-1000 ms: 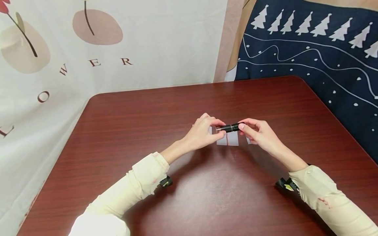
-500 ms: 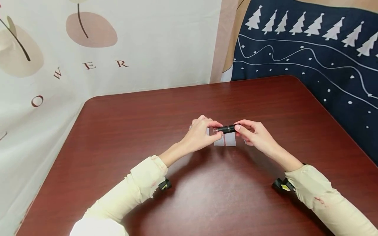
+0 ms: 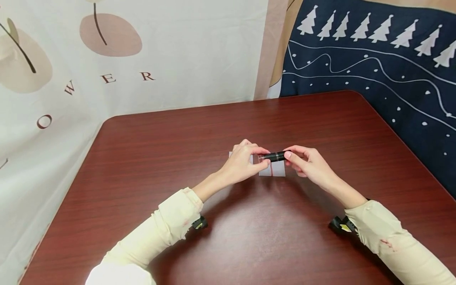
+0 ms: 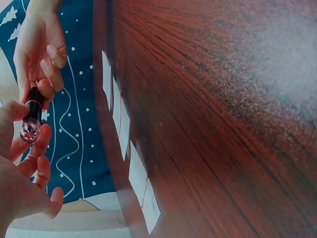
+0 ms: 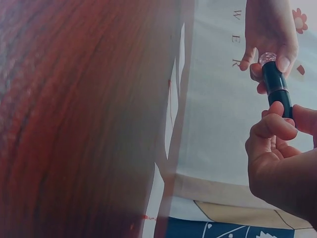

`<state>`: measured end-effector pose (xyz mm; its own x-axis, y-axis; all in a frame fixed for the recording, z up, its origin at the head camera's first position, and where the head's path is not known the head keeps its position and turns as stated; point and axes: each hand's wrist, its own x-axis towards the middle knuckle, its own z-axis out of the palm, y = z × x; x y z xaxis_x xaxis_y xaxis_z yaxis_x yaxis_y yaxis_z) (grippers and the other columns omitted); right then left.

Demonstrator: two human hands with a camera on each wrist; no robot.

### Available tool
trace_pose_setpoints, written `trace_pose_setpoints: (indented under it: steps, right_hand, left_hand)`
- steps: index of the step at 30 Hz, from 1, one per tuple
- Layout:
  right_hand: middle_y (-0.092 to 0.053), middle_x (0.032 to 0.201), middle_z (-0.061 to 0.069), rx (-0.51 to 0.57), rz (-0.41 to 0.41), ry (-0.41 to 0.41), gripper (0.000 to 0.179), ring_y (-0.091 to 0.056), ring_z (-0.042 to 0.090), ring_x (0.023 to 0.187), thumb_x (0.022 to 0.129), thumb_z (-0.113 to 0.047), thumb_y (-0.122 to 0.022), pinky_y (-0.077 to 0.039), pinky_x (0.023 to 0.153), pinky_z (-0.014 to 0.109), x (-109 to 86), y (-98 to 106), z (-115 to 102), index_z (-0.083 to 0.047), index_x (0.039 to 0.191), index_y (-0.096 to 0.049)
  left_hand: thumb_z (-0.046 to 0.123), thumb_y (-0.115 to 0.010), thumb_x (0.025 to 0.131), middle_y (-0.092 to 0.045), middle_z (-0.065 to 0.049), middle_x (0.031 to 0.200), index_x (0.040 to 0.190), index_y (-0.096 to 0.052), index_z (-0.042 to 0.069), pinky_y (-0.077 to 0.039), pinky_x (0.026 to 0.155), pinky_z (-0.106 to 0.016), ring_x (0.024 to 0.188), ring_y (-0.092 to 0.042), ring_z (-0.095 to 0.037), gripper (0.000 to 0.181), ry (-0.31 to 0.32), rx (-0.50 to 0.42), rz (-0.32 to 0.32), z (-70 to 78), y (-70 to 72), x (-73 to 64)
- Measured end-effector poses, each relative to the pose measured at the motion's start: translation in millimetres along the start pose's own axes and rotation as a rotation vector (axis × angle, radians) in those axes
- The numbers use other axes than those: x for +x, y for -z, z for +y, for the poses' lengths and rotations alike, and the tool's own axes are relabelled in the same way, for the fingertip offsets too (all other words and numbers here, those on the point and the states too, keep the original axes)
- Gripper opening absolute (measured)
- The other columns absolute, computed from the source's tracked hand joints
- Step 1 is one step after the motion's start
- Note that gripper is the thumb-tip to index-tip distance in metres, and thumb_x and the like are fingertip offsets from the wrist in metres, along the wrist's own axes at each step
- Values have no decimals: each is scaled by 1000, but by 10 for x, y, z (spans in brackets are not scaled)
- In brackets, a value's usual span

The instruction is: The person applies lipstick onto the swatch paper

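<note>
A slim black lipstick tube (image 3: 276,156) with a clear, faceted end is held roughly level above the table by both hands. My left hand (image 3: 242,160) pinches it between thumb and fingers at the clear end, which faces the camera in the left wrist view. At the opposite, black end, thumb and fingers of my right hand (image 3: 309,161) grip the tube. Beneath it lies a white paper piece (image 3: 272,171) with a red streak. In the left wrist view, another marked paper (image 4: 143,188) and a third paper (image 4: 106,82) line up with it.
The dark red wooden table (image 3: 171,138) has rounded far corners. Behind it hangs a pale cloth (image 3: 199,59) with printed letters, and at the right a navy cloth (image 3: 356,63) with white trees. A black wrist device (image 3: 342,225) sits under the right sleeve.
The head view has shifted slightly. The paper at the right, partly seen earlier, is now hidden by my right hand. Both hands keep their grip on the lipstick tube.
</note>
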<state>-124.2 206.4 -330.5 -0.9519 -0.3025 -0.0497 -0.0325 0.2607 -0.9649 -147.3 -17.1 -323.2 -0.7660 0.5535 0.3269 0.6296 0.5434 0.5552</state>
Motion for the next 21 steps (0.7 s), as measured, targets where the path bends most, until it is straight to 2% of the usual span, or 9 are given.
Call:
trace_pose_setpoints:
  steps: [6,10,13,17,21]
  right_hand:
    - [-56,74,5,21,-1,5,31,-38,8,54,95,-25,-55,-32,45,19,-13,2,10,2,108,-57]
    - [-59,76,14,37,1,32,29,-43,11,53,95,-23,-56,-35,44,21,-23,1,25,4,107,-58]
    - [-59,81,24,54,-18,61,31,-46,15,54,95,-22,-55,-39,44,24,-31,3,42,3,114,-56]
    - [-58,86,29,86,-62,90,34,-49,21,58,96,-21,-53,-42,44,25,-34,11,55,1,122,-54]
    - [-60,88,28,106,-89,89,32,-55,30,66,94,-17,-56,-47,47,27,-35,25,55,1,120,-56]
  left_hand:
    - [16,-66,81,-64,8,81,100,-72,9,-38,67,-25,84,-50,-17,20,14,-55,-18,8,-22,10]
    - [16,-67,82,-64,6,83,101,-71,8,-39,66,-23,81,-50,-14,22,31,-78,-27,14,-38,2]
    - [15,-67,83,-62,5,83,102,-71,7,-40,65,-22,78,-53,-15,21,41,-126,-30,21,-52,-10]
    - [13,-66,84,-59,3,82,102,-69,6,-43,64,-25,75,-55,-17,20,55,-204,-16,36,-72,-32]
    - [12,-65,84,-57,3,82,101,-68,7,-46,67,-32,74,-54,-13,18,68,-246,13,41,-95,-54]
